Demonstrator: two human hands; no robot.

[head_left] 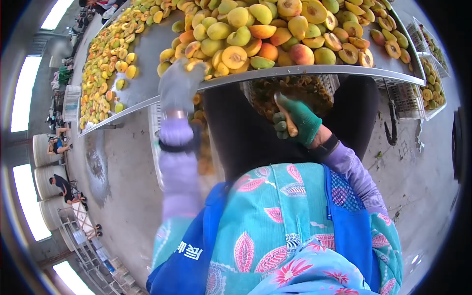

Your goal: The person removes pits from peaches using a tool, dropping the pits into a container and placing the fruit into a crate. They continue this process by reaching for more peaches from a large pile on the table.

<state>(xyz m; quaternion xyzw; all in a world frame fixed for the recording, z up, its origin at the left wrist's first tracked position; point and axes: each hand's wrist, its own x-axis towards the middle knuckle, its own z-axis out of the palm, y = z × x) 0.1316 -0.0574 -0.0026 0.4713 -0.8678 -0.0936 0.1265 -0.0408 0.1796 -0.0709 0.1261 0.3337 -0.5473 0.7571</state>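
Note:
A grey glove covers my left hand (182,86), which is at the near edge of the metal table (152,46), beside the pile of halved yellow-orange fruit (234,57). Motion smears its fingers, so its grip cannot be made out. My right hand (301,120), in a green glove, is closed around the wooden handle of a small tool (292,127) above my lap. The tool's metal end points up and left. Below the table edge, beyond that hand, a white crate (330,84) holds brownish fruit scraps.
More fruit halves (105,73) lie along the table's left side. White crates of fruit (432,83) stand at the right. A tall crate (155,142) with fruit is below my left arm. People (64,187) sit far left, near large pale tubs (46,179).

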